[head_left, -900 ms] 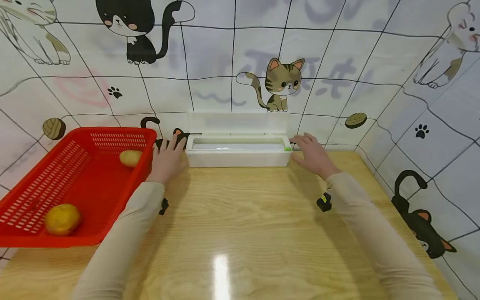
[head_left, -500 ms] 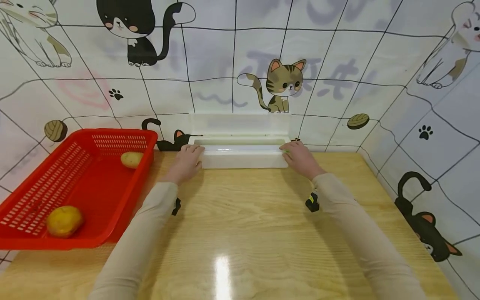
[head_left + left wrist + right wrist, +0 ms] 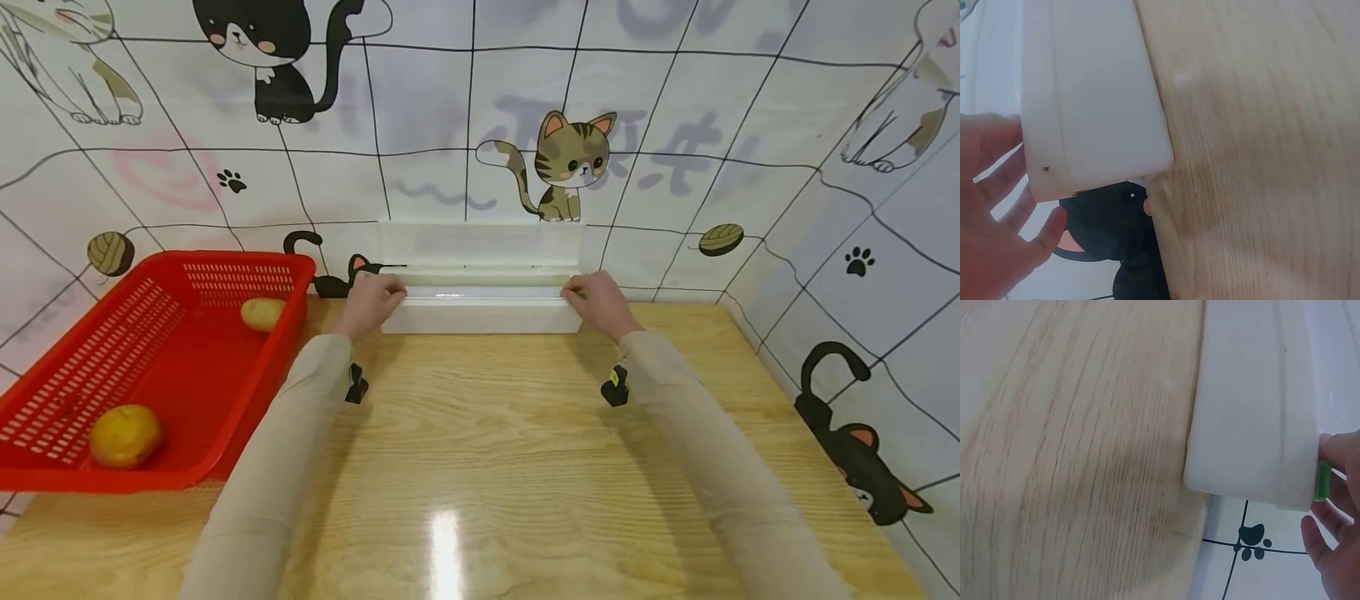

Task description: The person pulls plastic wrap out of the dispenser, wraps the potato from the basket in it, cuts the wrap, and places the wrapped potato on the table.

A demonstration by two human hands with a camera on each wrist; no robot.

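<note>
A long white cling film dispenser (image 3: 480, 318) stands against the wall with its lid (image 3: 480, 243) raised. Clear, glossy cling film (image 3: 480, 293) stretches along its opening. At the left end my left hand (image 3: 369, 302) pinches the film's edge between thumb and index finger; its other fingers spread past the box end in the left wrist view. My right hand (image 3: 602, 303) pinches the film at the opposite end, beside a small green slider (image 3: 1322, 481). How much film lies between the fingertips is hard to see.
A red plastic basket (image 3: 258, 400) stands at the left, holding a yellow round fruit or vegetable (image 3: 126, 437) and a potato (image 3: 262, 314). The wooden table (image 3: 480, 450) meets a cat-patterned wall covering (image 3: 420, 108) at the back and right.
Both hands have moved inward from beside the dispenser's ends onto its front top edge. Their fingers have curled to pinch the film. The basket and dispenser stay in place.
</note>
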